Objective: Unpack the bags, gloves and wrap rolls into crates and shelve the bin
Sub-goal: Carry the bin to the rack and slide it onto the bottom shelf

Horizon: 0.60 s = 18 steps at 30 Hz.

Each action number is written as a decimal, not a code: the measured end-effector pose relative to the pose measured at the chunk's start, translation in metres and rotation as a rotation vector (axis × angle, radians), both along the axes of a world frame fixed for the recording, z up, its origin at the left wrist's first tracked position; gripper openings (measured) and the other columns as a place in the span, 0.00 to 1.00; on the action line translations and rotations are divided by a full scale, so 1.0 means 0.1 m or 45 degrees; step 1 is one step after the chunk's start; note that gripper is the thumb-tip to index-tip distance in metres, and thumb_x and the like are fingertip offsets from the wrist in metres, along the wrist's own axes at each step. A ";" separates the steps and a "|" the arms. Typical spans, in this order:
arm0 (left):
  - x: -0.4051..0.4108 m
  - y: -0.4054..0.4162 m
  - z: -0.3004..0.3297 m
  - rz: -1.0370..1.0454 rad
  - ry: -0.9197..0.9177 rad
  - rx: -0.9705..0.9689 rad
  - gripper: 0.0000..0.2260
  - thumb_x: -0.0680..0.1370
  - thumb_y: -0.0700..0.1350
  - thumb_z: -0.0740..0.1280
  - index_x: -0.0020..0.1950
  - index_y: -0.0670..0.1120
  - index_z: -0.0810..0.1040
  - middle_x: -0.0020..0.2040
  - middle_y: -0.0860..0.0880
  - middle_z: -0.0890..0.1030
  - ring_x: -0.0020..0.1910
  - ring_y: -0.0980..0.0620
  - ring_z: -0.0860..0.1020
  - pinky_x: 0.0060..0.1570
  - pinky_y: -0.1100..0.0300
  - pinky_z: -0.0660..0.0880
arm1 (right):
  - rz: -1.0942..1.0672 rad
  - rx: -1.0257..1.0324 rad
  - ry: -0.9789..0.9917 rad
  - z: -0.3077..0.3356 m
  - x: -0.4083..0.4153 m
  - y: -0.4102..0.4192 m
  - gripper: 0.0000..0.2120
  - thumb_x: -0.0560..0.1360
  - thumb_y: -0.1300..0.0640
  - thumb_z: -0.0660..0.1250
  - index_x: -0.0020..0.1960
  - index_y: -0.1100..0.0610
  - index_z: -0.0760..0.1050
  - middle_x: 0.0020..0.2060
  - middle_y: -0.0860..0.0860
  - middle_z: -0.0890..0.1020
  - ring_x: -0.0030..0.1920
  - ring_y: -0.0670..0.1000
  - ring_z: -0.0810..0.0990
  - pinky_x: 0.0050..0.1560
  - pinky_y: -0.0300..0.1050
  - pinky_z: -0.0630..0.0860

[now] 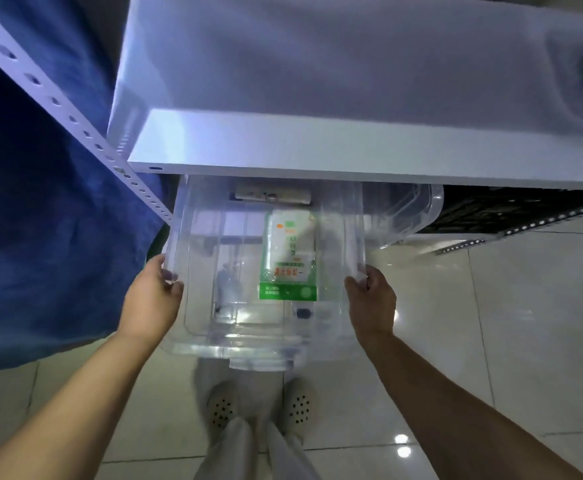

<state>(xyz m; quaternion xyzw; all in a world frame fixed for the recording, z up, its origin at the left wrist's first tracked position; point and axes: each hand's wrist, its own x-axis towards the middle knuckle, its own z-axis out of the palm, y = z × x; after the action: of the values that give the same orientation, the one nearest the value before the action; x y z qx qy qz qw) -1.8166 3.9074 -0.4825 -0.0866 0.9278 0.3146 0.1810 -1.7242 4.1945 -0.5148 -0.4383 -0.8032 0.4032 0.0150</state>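
Low in the frame, feet [259, 407] stand on bare tiled floor [491, 306]. Mid-frame, the left hand [151, 299] and right hand [373, 299] each clasp a side rim of the clear bin [214, 341], its far end tucked under the white shelf [317, 150] edge. Inside lie a green packet [288, 258] and, farther in, a roll [272, 195].

A cool, bluish indoor light is seen throughout. Bright glare spots are reflected on the glossy floor tiles [402, 444] at lower right. The shelf board [352, 150] is softly blurred, and straight lines are bent toward the edges by the wide-angle lens. Deep shadow is cast beneath the shelf.
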 end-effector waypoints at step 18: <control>-0.09 0.27 -0.35 0.221 0.073 0.124 0.14 0.79 0.43 0.60 0.64 0.50 0.69 0.48 0.45 0.79 0.43 0.41 0.78 0.46 0.50 0.72 | 0.304 0.406 0.070 -0.22 -0.68 0.44 0.17 0.76 0.50 0.63 0.62 0.55 0.72 0.50 0.54 0.80 0.47 0.55 0.79 0.46 0.45 0.74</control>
<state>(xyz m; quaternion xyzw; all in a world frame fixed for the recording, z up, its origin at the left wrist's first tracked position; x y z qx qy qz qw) -1.8255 3.9344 -0.5170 -0.1488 0.9053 0.3760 0.1303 -1.7927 4.2387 -0.5365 -0.3208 -0.9024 0.2818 0.0583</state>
